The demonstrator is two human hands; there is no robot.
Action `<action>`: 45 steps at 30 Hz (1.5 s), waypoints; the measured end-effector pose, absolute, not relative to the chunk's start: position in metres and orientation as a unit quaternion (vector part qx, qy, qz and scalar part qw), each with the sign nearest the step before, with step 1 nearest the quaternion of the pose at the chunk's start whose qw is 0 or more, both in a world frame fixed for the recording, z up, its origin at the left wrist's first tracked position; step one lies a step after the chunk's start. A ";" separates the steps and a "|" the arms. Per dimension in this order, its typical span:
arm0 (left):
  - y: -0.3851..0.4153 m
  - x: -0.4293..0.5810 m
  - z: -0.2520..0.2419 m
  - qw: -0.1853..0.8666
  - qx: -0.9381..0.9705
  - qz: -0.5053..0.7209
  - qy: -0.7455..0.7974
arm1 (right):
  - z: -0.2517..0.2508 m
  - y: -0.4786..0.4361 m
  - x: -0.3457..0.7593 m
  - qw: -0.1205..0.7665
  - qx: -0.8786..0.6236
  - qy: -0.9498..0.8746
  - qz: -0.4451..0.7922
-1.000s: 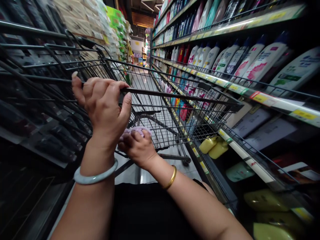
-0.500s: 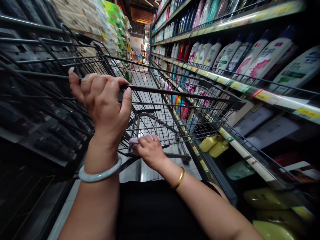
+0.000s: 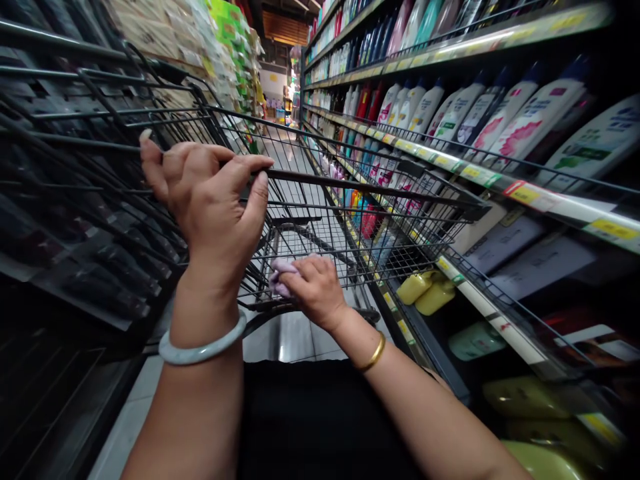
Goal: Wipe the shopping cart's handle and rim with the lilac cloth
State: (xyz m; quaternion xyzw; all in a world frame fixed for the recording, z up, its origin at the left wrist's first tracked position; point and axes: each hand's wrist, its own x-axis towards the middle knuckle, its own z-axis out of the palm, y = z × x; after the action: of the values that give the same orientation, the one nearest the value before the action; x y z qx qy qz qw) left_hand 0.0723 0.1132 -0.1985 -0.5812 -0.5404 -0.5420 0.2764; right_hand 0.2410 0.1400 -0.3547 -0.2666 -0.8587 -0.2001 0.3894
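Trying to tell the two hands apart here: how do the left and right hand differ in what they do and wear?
The left hand is raised, gripping the top rail of the black wire shopping cart; the right hand is lower, pressing a crumpled lilac cloth against the cart's lower wires. The left wrist wears a pale green bangle, the right a thin gold bangle. Both are bare and touch the cart.

Black wire shopping cart (image 3: 350, 220). Pale lilac cloth (image 3: 281, 275) under right hand (image 3: 315, 290). Pale grey-green bangle (image 3: 200, 348) at 7 o'clock; gold bangle (image 3: 373, 353) at 5 o'clock. White bottles (image 3: 505, 123) with pink floral print at 2 o'clock. Yellow price tags (image 3: 520, 194) along shelf edge.
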 end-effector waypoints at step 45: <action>0.126 0.091 -0.193 0.296 -0.604 -0.456 -0.582 | -0.329 0.148 0.305 0.438 -0.313 -0.809 -0.237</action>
State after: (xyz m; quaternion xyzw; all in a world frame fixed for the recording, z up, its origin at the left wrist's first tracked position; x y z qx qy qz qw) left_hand 0.0911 0.1260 -0.1934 -0.6043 -0.5821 -0.4565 0.2959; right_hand 0.3053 0.1477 -0.3286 -0.3129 -0.8086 -0.2367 0.4384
